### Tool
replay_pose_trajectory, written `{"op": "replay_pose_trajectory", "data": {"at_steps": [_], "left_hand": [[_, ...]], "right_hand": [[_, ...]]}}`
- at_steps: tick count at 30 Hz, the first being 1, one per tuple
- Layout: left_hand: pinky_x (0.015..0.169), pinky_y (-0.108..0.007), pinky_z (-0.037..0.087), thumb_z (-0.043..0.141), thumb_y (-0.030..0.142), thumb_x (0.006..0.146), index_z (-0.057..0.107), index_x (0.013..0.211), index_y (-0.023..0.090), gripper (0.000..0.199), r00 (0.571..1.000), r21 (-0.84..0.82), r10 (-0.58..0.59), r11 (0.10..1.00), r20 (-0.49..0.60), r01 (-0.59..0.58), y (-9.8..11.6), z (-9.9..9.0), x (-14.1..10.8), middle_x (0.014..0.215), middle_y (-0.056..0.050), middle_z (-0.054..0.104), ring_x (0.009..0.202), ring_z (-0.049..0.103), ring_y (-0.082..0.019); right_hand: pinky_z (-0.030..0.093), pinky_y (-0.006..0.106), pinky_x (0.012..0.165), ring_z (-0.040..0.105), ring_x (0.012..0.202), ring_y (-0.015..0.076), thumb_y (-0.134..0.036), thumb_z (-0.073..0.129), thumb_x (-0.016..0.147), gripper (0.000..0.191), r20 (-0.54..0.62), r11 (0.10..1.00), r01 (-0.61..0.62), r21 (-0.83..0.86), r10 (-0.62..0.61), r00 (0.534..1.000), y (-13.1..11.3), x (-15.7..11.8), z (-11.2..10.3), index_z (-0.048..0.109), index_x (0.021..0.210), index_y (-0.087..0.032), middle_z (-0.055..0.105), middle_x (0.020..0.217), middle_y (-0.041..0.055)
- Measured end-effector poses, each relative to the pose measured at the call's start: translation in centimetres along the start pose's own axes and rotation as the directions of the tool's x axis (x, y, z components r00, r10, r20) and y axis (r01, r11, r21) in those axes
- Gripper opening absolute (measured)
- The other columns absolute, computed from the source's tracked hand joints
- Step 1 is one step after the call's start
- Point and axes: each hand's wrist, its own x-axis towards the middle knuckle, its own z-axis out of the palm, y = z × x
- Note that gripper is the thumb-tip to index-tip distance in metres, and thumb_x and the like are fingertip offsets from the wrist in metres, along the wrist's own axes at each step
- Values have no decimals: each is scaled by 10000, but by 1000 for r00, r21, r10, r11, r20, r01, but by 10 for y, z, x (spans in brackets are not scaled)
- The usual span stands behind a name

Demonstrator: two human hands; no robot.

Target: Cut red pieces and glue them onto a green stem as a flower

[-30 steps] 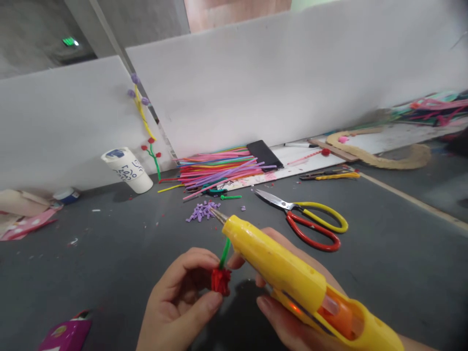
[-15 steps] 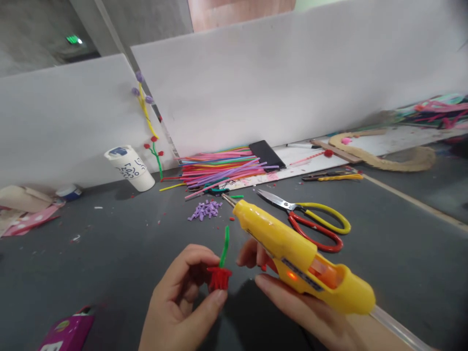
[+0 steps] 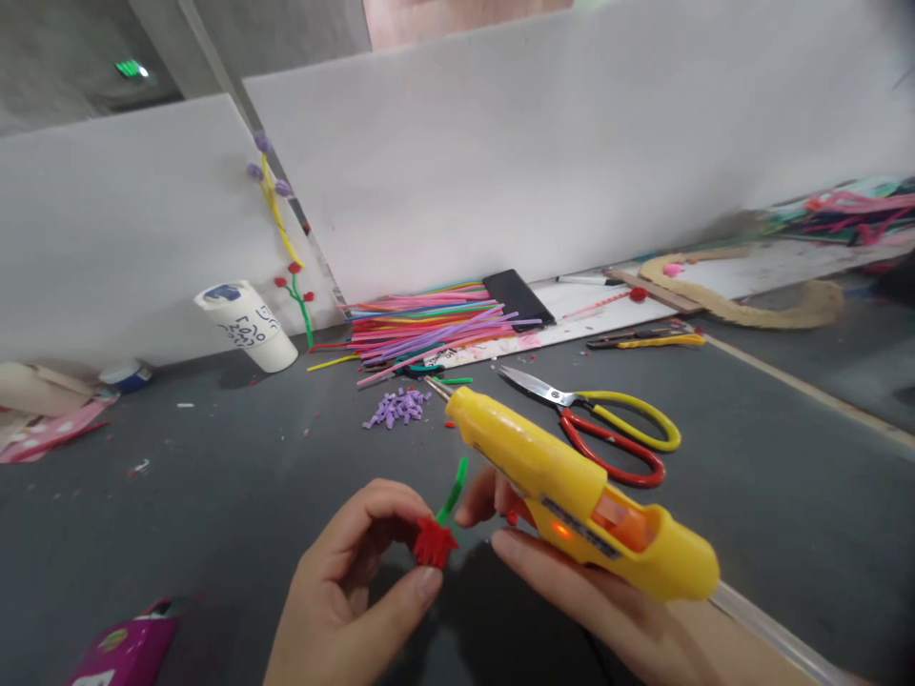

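Between the thumb and fingers of my left hand (image 3: 357,581) is a small red pipe-cleaner flower (image 3: 434,543) with a short green stem (image 3: 453,491) leaning up and to the right. My right hand (image 3: 550,581) is closed around the handle of a yellow hot glue gun (image 3: 572,486). Its metal nozzle points up and left, and an orange light glows on its side. A clear glue stick (image 3: 772,634) runs out of its back end. Past the nozzle lies a pile of short purple pieces (image 3: 396,408). Scissors (image 3: 593,419) with yellow and red handles rest behind the gun.
Colourful pipe cleaners (image 3: 429,329) and a black phone (image 3: 518,300) lie along the white partition (image 3: 500,171). A white cup (image 3: 247,327) stands at left, near finished stems with red flowers (image 3: 296,286). A purple box (image 3: 125,648) sits front left; a yellow cutter (image 3: 650,340) lies at right.
The red flower has tipped in my left fingers, its stem now slanting further right. My right hand and the glue gun have shifted slightly left in view, as has the background.
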Motion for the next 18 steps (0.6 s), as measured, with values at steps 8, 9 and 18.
{"op": "replay_pose_trajectory", "data": {"at_steps": [8, 9, 18], "left_hand": [[825, -180, 509, 600, 2, 750, 632, 993, 294, 381, 924, 324, 340, 866, 177, -381, 1, -16, 3, 955, 13, 640, 908, 621, -130], [840, -190, 507, 589, -18, 749, 621, 1008, 281, 397, 905, 332, 384, 842, 184, -425, 1, -18, 3, 969, 7, 627, 928, 614, -133], [824, -250, 527, 562, -87, 735, 616, 1007, 228, 420, 802, 309, 577, 742, 156, -595, -1, -19, 5, 965, -14, 585, 932, 613, -158]], "right_hand": [[560, 233, 635, 643, 675, 163, -342, 564, 827, 133, 168, 1000, -3, 30, -2, 986, 6, 2, -18, 592, 738, -246, 652, 783, -7], [560, 237, 635, 643, 679, 165, -349, 564, 823, 134, 193, 1000, -1, 26, -4, 981, 6, 2, -23, 602, 744, -248, 658, 792, -8], [562, 241, 486, 651, 589, 194, -327, 621, 731, 124, 323, 986, -143, -86, 163, 932, 11, -2, -38, 676, 833, -282, 682, 748, -7]]}}
